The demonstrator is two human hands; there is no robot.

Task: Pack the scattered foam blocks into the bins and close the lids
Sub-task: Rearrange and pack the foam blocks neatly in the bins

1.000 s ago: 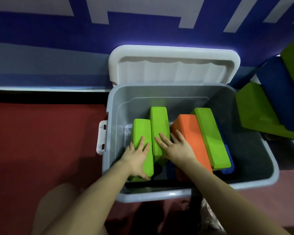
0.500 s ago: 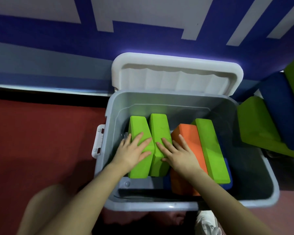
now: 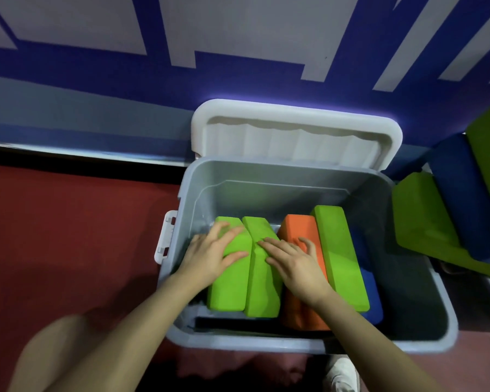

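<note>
Grey bin [image 3: 425, 315] holds green, orange, blue blocks [image 3: 341, 256]

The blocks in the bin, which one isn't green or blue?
The orange foam block, standing between two green ones under the right hand. It is the only orange block in the grey bin.

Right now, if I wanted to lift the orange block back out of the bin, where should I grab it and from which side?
Probably by its far top end, from above. The orange block stands on edge, wedged between green blocks, so its long sides are shut in. The right hand already rests on it; only the top edge and far end are free.
</note>
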